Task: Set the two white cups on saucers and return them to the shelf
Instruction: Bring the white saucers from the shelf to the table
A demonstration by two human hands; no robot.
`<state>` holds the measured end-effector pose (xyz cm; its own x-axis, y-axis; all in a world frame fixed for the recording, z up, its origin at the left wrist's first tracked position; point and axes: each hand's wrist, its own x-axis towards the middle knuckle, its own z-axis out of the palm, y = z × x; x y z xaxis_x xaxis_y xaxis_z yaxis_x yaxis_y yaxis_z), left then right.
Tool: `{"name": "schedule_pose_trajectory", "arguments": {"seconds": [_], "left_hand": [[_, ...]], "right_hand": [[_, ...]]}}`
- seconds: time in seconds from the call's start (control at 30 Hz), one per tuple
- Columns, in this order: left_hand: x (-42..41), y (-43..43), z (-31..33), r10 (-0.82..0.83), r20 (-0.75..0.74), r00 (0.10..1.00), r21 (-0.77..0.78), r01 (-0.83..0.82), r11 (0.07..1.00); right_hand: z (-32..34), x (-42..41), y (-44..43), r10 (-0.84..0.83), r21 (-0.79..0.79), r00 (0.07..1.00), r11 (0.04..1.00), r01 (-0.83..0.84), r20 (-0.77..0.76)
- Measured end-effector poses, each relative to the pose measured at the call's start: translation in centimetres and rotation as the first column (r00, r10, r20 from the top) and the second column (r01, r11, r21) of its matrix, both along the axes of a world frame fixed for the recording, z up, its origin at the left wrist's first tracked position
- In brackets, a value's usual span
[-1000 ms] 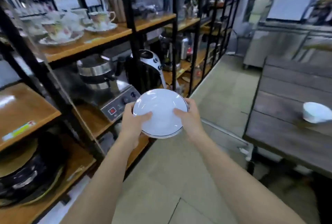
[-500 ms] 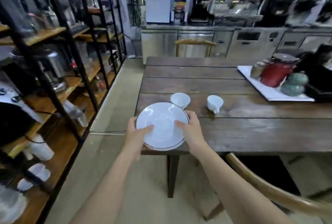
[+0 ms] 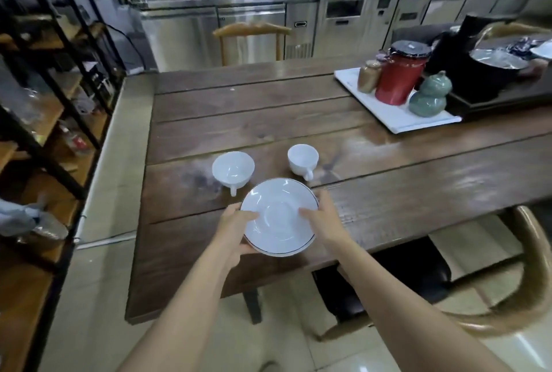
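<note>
Currently both hands grip one white saucer point(image 3: 279, 217) with a thin dark rim line, held above the near part of the wooden tabletop point(image 3: 388, 198). Left hand point(image 3: 236, 228) clasps the saucer's left edge, thumb lying on the upper face, fingers hidden beneath. Right hand point(image 3: 324, 220) clasps the right edge the same way, thumb on top. Saucer tilted slightly toward the camera; whether a second saucer is stacked under it cannot be told. Two white cups stand upright on the tabletop just beyond the saucer, apart from each other and neither on a saucer. Left cup point(image 3: 233, 170) is the wider, bowl-shaped one, handle pointing toward the camera; its near side sits just beside the saucer's far-left rim in this view. Right cup point(image 3: 302, 159) is narrower, handle also toward the camera, near the saucer's far-right rim. Farther right on the tabletop: white tray point(image 3: 397, 120) carrying a red canister point(image 3: 398, 79) with dark lid, a green gourd-shaped jar point(image 3: 430, 95) and a brown jar point(image 3: 369, 76). Black-framed shelf point(image 3: 44, 102) with wooden boards runs along the left side, well apart from the cups. One wooden chair point(image 3: 252, 31) stands at the far end of the tabletop; another chair's curved back point(image 3: 522, 297) is at lower right. Steel cabinets line the back wall.
</note>
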<state>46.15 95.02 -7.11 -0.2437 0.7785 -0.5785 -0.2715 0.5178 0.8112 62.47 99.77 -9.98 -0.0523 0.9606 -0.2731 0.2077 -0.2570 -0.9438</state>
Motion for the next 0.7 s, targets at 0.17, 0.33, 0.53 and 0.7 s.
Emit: {"name": "schedule_pose_trajectory", "arguments": {"seconds": [0.17, 0.33, 0.53, 0.7], "left_hand": [[-0.3, 4.0, -1.1, -0.044, 0.015, 0.999, -0.076, 0.045, 0.996], [-0.2, 5.6, -2.0, -0.054, -0.009, 0.999, -0.139, 0.052, 0.989], [-0.8, 6.9, -3.3, -0.002, 0.008, 1.000, -0.143, 0.003, 0.990], [-1.0, 7.3, -3.9, 0.068, 0.040, 0.997, -0.146, -0.061, 0.987]], "right_hand": [[-1.6, 0.2, 2.7, -0.022, -0.067, 0.997, 0.997, 0.027, 0.071], [-2.9, 0.2, 4.5, 0.002, -0.102, 0.987, 0.995, 0.015, 0.160], [-3.5, -0.4, 6.4, 0.065, -0.100, 0.963, 0.994, -0.040, 0.260], [-4.2, -0.4, 7.4, 0.120, -0.098, 0.944, 0.991, -0.094, 0.307]]}}
